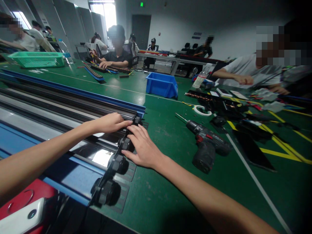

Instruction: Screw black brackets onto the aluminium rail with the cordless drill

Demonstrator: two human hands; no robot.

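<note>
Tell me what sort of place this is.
Likely an assembly workshop: a cordless drill and long blue profiles lie on a green worktable.

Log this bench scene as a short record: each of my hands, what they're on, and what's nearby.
Left hand: at the far end of a row of black fittings
Right hand: against the same row, thumb apart from the fingers
Part: blue-edged assembly, fittings along its end
Right of hands: drill lying on the green table
Beyond hands: blue bin
</note>
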